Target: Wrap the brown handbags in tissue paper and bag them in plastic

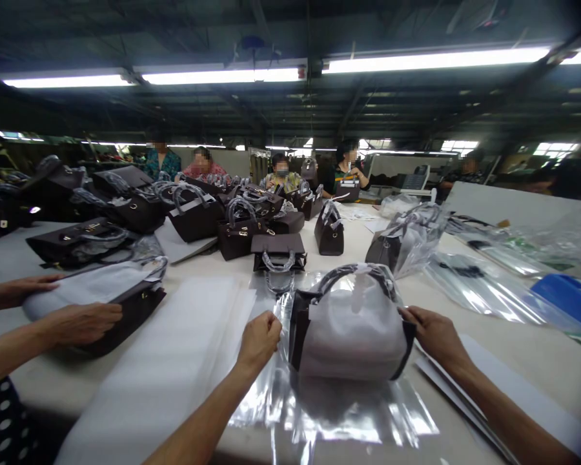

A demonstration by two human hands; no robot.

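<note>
Both hands (259, 339) (433, 332) on clear bag (319, 400) — wrapped handbag (351, 329) inside

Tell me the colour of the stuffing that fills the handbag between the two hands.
White: the soft white stuffing bulges out of the dark brown leather handbag, seen in the head view.

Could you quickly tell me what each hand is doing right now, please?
Left hand: closed, pinching the clear plastic bag.
Right hand: fingers curled, gripping the side of the dark handbag.

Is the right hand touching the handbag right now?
Touching. The head view shows the right hand with fingertips pressed on the upper right edge of the handbag, with no gap between them.
</note>
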